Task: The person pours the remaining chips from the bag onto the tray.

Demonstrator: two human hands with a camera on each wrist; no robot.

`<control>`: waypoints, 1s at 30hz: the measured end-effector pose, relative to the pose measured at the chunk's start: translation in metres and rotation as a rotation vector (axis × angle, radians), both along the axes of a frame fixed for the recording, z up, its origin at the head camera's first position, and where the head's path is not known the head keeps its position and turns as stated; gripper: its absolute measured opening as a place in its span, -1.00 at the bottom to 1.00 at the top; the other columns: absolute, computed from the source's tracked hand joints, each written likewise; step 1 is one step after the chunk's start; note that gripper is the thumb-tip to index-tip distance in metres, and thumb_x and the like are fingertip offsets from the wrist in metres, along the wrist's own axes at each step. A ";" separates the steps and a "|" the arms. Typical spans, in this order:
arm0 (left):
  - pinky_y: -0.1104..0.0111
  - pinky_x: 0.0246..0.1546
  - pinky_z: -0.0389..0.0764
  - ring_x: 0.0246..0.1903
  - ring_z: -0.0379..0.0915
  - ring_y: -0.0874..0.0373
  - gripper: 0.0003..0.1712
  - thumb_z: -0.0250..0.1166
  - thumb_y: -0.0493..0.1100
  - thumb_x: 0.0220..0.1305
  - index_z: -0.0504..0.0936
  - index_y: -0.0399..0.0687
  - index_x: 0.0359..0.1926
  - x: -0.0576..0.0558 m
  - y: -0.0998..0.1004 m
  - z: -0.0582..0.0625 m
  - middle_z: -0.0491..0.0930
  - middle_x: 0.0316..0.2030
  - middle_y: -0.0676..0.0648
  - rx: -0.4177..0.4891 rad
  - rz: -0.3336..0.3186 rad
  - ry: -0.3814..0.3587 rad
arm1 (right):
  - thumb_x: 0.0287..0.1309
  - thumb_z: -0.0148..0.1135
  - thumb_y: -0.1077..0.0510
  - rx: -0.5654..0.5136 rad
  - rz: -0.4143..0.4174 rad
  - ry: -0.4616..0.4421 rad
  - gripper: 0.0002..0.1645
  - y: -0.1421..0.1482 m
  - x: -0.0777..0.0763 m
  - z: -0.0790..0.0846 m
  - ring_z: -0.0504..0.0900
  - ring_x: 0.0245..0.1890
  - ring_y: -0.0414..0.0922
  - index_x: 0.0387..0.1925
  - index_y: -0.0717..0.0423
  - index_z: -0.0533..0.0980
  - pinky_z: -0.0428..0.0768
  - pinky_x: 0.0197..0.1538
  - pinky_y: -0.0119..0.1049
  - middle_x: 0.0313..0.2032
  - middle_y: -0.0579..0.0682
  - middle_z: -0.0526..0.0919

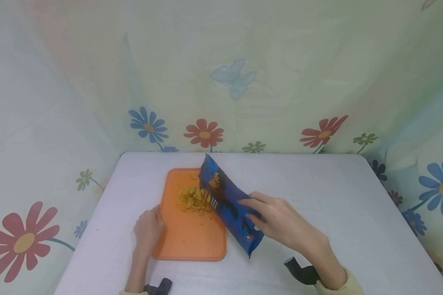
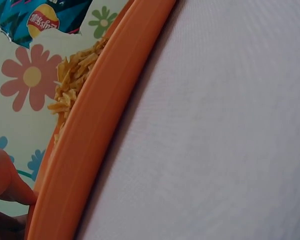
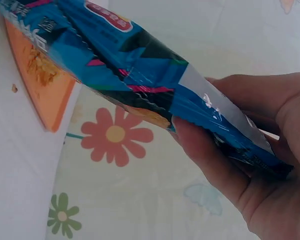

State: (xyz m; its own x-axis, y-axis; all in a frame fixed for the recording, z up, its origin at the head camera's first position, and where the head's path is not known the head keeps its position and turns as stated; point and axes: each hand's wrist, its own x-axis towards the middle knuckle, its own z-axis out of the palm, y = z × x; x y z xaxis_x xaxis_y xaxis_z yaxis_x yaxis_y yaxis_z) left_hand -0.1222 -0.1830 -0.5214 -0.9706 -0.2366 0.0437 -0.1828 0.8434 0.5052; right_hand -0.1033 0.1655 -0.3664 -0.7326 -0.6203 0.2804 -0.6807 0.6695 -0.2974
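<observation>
My left hand [image 1: 147, 229] grips the left edge of an orange tray [image 1: 190, 241]; in the left wrist view, the thumb and a finger pinch its raised rim [image 2: 90, 145]. Curled over the side of a blue Lay's chip bag [image 1: 227, 205], my right hand [image 1: 280, 219] holds it tilted above the tray's right side. The right wrist view shows the thumb and fingers on opposite faces of the bag [image 3: 130, 75]. Yellow chip pieces [image 1: 192, 199] are heaped on the tray's upper half, close to the bag's side. The bag hides the tray's upper right corner.
The tray lies on a white-covered table [image 1: 317, 192]. Small crumbs are scattered on the cloth right of the bag. A flower-patterned curtain [image 1: 280, 102] hangs behind and at the sides. Dark wrist-camera mounts [image 1: 302, 271] show near both wrists.
</observation>
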 end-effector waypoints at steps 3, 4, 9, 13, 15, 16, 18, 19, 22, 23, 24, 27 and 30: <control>0.41 -0.69 0.26 -0.69 0.28 0.18 -0.60 0.11 -0.28 0.33 0.54 -0.30 0.16 0.000 0.000 0.000 0.64 -0.45 -0.21 0.000 0.005 0.006 | 0.02 0.42 0.26 -0.053 -0.008 0.026 -0.56 0.002 0.003 -0.006 0.45 -0.47 -0.41 0.01 0.07 0.62 0.48 -0.44 -0.60 -0.21 -0.12 0.63; 0.41 -0.70 0.26 -0.70 0.28 0.17 -0.60 0.10 -0.29 0.33 0.54 -0.31 0.16 0.001 -0.001 0.000 0.63 -0.46 -0.21 0.003 0.004 0.007 | 0.01 0.42 0.27 -0.070 -0.008 0.038 -0.55 0.003 0.003 -0.008 0.42 -0.49 -0.42 0.01 0.07 0.62 0.46 -0.46 -0.61 -0.24 -0.13 0.62; 0.40 -0.68 0.25 -0.69 0.27 0.17 -0.60 0.10 -0.28 0.33 0.54 -0.29 0.16 0.001 -0.002 -0.004 0.59 -0.50 -0.17 -0.004 0.007 0.000 | -0.05 0.45 0.32 -0.156 -0.014 0.098 -0.53 0.007 0.005 -0.018 0.38 -0.52 -0.45 -0.01 0.10 0.61 0.38 -0.49 -0.66 -0.24 -0.12 0.62; 0.40 -0.70 0.24 -0.71 0.24 0.17 -0.59 0.10 -0.27 0.34 0.54 -0.27 0.18 0.001 -0.001 -0.005 0.53 -0.56 -0.11 -0.006 0.010 -0.009 | -0.11 0.46 0.36 -0.221 -0.057 0.142 -0.50 0.014 0.007 -0.026 0.51 -0.48 -0.42 -0.03 0.12 0.61 0.43 -0.42 -0.71 -0.19 -0.09 0.64; 0.40 -0.70 0.24 -0.71 0.24 0.17 -0.59 0.09 -0.27 0.35 0.53 -0.28 0.18 0.001 -0.001 -0.004 0.51 -0.58 -0.10 -0.002 0.008 -0.015 | -0.13 0.47 0.38 -0.246 -0.090 0.167 -0.49 0.018 0.008 -0.029 0.57 -0.47 -0.39 -0.03 0.13 0.61 0.44 -0.40 -0.72 -0.18 -0.08 0.64; 0.40 -0.70 0.24 -0.71 0.24 0.17 -0.59 0.09 -0.27 0.35 0.53 -0.29 0.18 0.000 -0.001 -0.004 0.51 -0.59 -0.09 0.000 0.006 -0.016 | -0.14 0.47 0.39 -0.259 -0.105 0.180 -0.48 0.020 0.009 -0.031 0.59 -0.47 -0.37 -0.03 0.14 0.61 0.45 -0.39 -0.72 -0.18 -0.08 0.64; 0.40 -0.70 0.23 -0.70 0.23 0.17 -0.60 0.08 -0.27 0.36 0.53 -0.29 0.18 0.001 -0.001 -0.002 0.51 -0.59 -0.10 0.005 0.004 -0.018 | -0.18 0.48 0.41 -0.274 -0.139 0.217 -0.46 0.024 0.009 -0.034 0.59 -0.48 -0.36 -0.04 0.16 0.61 0.46 -0.40 -0.71 -0.20 -0.07 0.64; 0.40 -0.70 0.23 -0.70 0.23 0.17 -0.60 0.08 -0.28 0.36 0.54 -0.30 0.17 0.000 -0.001 -0.002 0.52 -0.58 -0.10 0.006 0.002 -0.015 | -0.19 0.48 0.42 -0.276 -0.157 0.232 -0.45 0.026 0.010 -0.036 0.57 -0.50 -0.37 -0.04 0.16 0.62 0.45 -0.41 -0.71 -0.22 -0.08 0.63; 0.39 -0.71 0.22 -0.70 0.23 0.17 -0.61 0.08 -0.29 0.36 0.54 -0.32 0.16 0.001 -0.001 -0.001 0.57 -0.55 -0.15 0.006 -0.008 -0.004 | -0.23 0.48 0.44 -0.272 -0.212 0.269 -0.44 0.034 0.011 -0.042 0.49 -0.56 -0.40 -0.05 0.17 0.62 0.42 -0.45 -0.70 -0.27 -0.10 0.60; 0.39 -0.71 0.22 -0.70 0.23 0.17 -0.61 0.08 -0.29 0.36 0.54 -0.32 0.16 0.001 -0.001 -0.001 0.58 -0.53 -0.17 0.007 -0.011 -0.001 | -0.24 0.49 0.45 -0.269 -0.230 0.280 -0.43 0.036 0.011 -0.044 0.47 -0.57 -0.41 -0.05 0.17 0.62 0.41 -0.47 -0.70 -0.29 -0.10 0.60; 0.39 -0.71 0.23 -0.70 0.24 0.17 -0.61 0.08 -0.29 0.36 0.54 -0.33 0.16 0.001 -0.001 -0.001 0.61 -0.50 -0.20 0.009 -0.012 -0.001 | -0.24 0.49 0.45 -0.266 -0.249 0.287 -0.42 0.039 0.012 -0.046 0.45 -0.58 -0.41 -0.05 0.17 0.62 0.40 -0.48 -0.70 -0.30 -0.10 0.59; 0.39 -0.70 0.25 -0.70 0.26 0.17 -0.60 0.08 -0.29 0.35 0.53 -0.32 0.17 0.000 -0.002 -0.002 0.64 -0.43 -0.23 0.012 -0.008 -0.005 | -0.27 0.49 0.47 -0.258 -0.296 0.314 -0.41 0.048 0.013 -0.052 0.42 -0.60 -0.41 -0.06 0.18 0.62 0.37 -0.52 -0.69 -0.31 -0.07 0.59; 0.39 -0.70 0.25 -0.70 0.25 0.17 -0.59 0.08 -0.28 0.35 0.53 -0.30 0.17 -0.001 -0.002 -0.001 0.62 -0.48 -0.20 0.013 -0.003 -0.013 | -0.31 0.50 0.48 -0.249 -0.334 0.341 -0.40 0.059 0.014 -0.057 0.40 -0.61 -0.39 -0.07 0.21 0.63 0.36 -0.54 -0.67 -0.30 -0.02 0.60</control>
State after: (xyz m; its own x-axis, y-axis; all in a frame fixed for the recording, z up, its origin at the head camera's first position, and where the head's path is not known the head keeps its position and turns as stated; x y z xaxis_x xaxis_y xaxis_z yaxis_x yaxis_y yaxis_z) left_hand -0.1229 -0.1850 -0.5228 -0.9719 -0.2339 0.0282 -0.1866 0.8373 0.5139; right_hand -0.0893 0.2245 -0.4230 -0.7205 -0.2538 0.6453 -0.5285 0.8035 -0.2741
